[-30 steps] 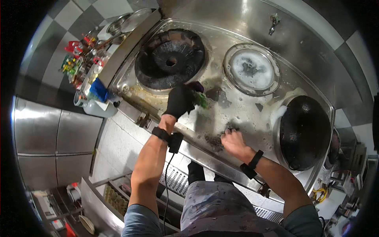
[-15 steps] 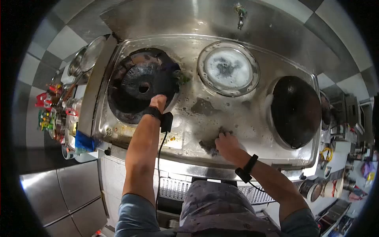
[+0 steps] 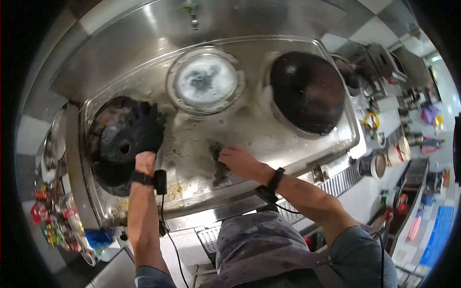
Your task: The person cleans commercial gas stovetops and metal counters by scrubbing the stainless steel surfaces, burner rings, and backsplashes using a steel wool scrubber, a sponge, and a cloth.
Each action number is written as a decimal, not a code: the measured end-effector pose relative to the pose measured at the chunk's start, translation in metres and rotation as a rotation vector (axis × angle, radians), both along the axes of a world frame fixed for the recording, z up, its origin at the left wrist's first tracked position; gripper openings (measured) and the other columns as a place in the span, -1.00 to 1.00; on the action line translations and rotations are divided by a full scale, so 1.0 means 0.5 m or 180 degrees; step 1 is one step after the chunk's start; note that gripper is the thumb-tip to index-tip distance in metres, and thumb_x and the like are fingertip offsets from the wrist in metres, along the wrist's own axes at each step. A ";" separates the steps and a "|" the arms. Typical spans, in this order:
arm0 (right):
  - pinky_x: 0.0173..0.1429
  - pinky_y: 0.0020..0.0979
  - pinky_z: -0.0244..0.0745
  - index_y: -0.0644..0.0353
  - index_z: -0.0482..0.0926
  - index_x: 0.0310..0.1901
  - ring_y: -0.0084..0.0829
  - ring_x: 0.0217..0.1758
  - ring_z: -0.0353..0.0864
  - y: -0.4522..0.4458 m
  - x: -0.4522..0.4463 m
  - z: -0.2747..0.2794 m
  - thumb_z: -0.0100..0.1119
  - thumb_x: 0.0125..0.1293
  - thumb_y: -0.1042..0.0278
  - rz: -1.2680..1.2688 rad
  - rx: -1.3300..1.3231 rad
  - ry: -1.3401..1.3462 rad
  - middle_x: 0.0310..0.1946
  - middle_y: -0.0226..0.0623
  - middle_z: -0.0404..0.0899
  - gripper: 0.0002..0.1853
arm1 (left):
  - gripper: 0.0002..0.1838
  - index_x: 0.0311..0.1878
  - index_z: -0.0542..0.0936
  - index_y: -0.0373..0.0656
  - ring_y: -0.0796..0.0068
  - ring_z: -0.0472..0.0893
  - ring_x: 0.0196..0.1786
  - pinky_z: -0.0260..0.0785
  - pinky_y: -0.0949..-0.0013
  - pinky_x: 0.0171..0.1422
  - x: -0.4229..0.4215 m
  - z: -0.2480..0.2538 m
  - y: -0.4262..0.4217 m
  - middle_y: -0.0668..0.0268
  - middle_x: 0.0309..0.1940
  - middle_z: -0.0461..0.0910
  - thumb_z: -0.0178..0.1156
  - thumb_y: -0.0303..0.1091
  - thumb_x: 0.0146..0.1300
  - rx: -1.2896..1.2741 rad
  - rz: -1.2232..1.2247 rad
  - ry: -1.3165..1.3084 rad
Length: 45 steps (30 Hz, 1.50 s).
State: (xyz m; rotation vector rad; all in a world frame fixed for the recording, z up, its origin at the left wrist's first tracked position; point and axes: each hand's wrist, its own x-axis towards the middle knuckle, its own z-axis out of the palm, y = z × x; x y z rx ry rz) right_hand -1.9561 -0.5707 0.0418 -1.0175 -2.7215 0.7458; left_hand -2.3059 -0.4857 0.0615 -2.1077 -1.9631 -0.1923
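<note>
Though closure is unclear, the black-gloved left grip [image 3: 147, 130] and bare right grip [image 3: 236, 160] seem braced by black burner [image 3: 114, 137] and steel desk [image 3: 254, 137] beneath.

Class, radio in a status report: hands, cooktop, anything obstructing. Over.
Gloved left hand over black burner, grip hidden. Bare right hand at dark patch on steel cooktop. Large black dome at right, apart from both hands.

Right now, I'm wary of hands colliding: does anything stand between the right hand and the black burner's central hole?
Yes: the gloved left hand lies over part of the black burner, between the central hole and the right hand.
</note>
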 end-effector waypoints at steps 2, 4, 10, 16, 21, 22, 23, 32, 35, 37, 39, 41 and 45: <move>0.29 -0.10 0.56 0.16 0.64 0.11 -0.04 0.27 0.56 -0.035 0.112 0.031 0.24 0.20 0.53 -0.0448 -0.0105 0.0214 0.17 -0.15 0.59 -0.60 | -0.26 0.48 0.47 0.04 -0.26 0.21 0.57 0.06 -0.37 0.56 0.012 0.002 -0.010 -0.05 0.54 0.28 0.38 -0.25 0.17 0.0119 -0.0248 0.0022; 0.35 -0.14 0.55 0.16 0.63 0.15 -0.02 0.29 0.57 -0.058 0.243 0.067 0.19 0.21 0.55 -0.0851 0.0121 0.0459 0.23 -0.09 0.59 -0.57 | -0.28 0.48 0.47 0.00 -0.25 0.21 0.57 0.02 -0.31 0.59 0.114 0.084 -0.055 -0.06 0.54 0.29 0.35 -0.27 0.20 0.0055 -0.0149 0.0008; 0.20 -0.14 0.65 0.10 0.65 0.14 -0.04 0.14 0.71 -0.096 0.633 0.106 0.03 0.43 0.29 -0.2110 0.0240 -0.1622 0.19 -0.06 0.65 -0.66 | -0.23 0.51 0.41 -0.08 -0.20 0.18 0.61 -0.03 -0.25 0.64 0.374 -0.078 -0.170 -0.11 0.55 0.27 0.36 -0.12 0.23 -0.0799 -0.1453 -0.1270; -0.02 -0.06 0.73 0.21 0.77 -0.19 -0.07 -0.10 0.81 -0.029 0.628 0.001 0.13 0.36 0.36 -0.1514 -0.0171 -0.2875 -0.19 0.02 0.77 -0.78 | -0.11 0.60 0.28 -0.09 -0.17 0.07 0.67 -0.11 -0.22 0.69 0.593 -0.107 -0.191 -0.07 0.63 0.14 0.38 -0.11 0.22 -0.1778 -0.1631 -0.1391; 0.07 -0.13 0.70 0.22 0.78 -0.30 -0.03 -0.06 0.77 0.031 0.404 0.006 0.20 0.25 0.41 -0.0795 0.0238 -0.1790 -0.19 -0.02 0.75 -0.83 | -0.08 0.59 0.26 -0.16 -0.15 0.12 0.65 -0.12 -0.18 0.72 0.651 -0.115 -0.194 -0.06 0.60 0.19 0.42 -0.16 0.18 -0.1705 -0.1672 -0.1626; 0.11 -0.11 0.68 0.22 0.78 -0.29 -0.03 0.02 0.74 0.057 0.369 -0.008 0.21 0.25 0.41 -0.0801 0.0376 -0.1622 -0.13 -0.02 0.73 -0.83 | -0.07 0.59 0.26 -0.17 -0.15 0.14 0.65 -0.13 -0.16 0.73 0.654 -0.108 -0.190 -0.07 0.59 0.21 0.42 -0.19 0.17 -0.1794 -0.1673 -0.1822; 0.16 -0.09 0.66 0.23 0.77 -0.28 -0.03 0.09 0.70 0.085 0.339 -0.027 0.22 0.24 0.40 -0.0805 0.0501 -0.1452 -0.07 -0.01 0.71 -0.84 | -0.05 0.60 0.22 -0.19 -0.16 0.16 0.63 -0.11 -0.13 0.73 0.659 -0.151 -0.185 -0.08 0.56 0.25 0.42 -0.24 0.15 -0.1487 -0.1671 -0.2053; 0.50 -0.03 0.31 0.22 0.80 -0.18 -0.02 0.23 0.51 0.155 0.395 0.042 0.27 0.18 0.30 0.1147 0.1678 -0.1841 -0.01 -0.11 0.59 -0.75 | -0.05 0.58 0.22 -0.33 -0.17 0.15 0.63 -0.21 -0.24 0.72 0.759 -0.152 -0.196 -0.14 0.55 0.23 0.40 -0.16 0.19 -0.1231 -0.1465 -0.2114; 0.53 0.02 0.26 0.23 0.81 -0.24 0.00 0.22 0.50 0.135 0.456 0.067 0.25 0.18 0.31 0.1436 0.1714 -0.1842 -0.02 -0.06 0.58 -0.76 | -0.06 0.53 0.28 -0.36 -0.18 0.13 0.64 -0.15 -0.20 0.72 0.823 -0.167 -0.242 -0.13 0.56 0.23 0.44 -0.08 0.19 -0.1198 -0.1793 -0.2165; 0.53 0.03 0.26 0.24 0.81 -0.33 0.00 0.19 0.50 0.164 0.443 0.081 0.24 0.15 0.30 0.1507 0.2010 -0.1746 -0.07 -0.04 0.60 -0.77 | -0.10 0.50 0.32 -0.36 -0.19 0.18 0.61 -0.10 -0.19 0.70 0.846 -0.161 -0.221 -0.14 0.53 0.27 0.43 -0.08 0.20 -0.1115 -0.1657 -0.2395; 0.49 0.00 0.29 0.25 0.79 -0.32 0.01 0.19 0.49 0.221 0.392 0.084 0.23 0.11 0.29 0.1491 0.2160 -0.1665 -0.11 -0.06 0.58 -0.76 | -0.12 0.49 0.30 -0.33 -0.26 0.25 0.51 -0.01 -0.21 0.63 0.864 -0.165 -0.162 -0.21 0.42 0.33 0.39 -0.07 0.20 -0.0800 -0.1348 -0.3273; 0.41 -0.04 0.37 0.24 0.78 -0.33 -0.03 0.14 0.52 0.276 0.337 0.085 0.23 0.11 0.31 0.1339 0.2141 -0.1648 -0.14 -0.13 0.60 -0.78 | -0.22 0.41 0.37 -0.32 -0.25 0.31 0.44 0.08 -0.19 0.54 0.858 -0.146 -0.095 -0.18 0.34 0.39 0.37 -0.11 0.21 -0.0431 -0.1124 -0.3397; 0.29 -0.16 0.47 0.18 0.77 -0.36 -0.19 0.06 0.57 0.375 0.314 0.057 0.21 0.17 0.36 0.1163 0.1610 -0.1448 -0.17 -0.25 0.64 -0.83 | -0.58 0.09 0.60 -0.25 -0.14 0.53 0.18 0.34 -0.11 0.24 0.837 -0.128 -0.009 -0.07 0.06 0.60 0.32 -0.25 0.21 0.0016 -0.0637 -0.3568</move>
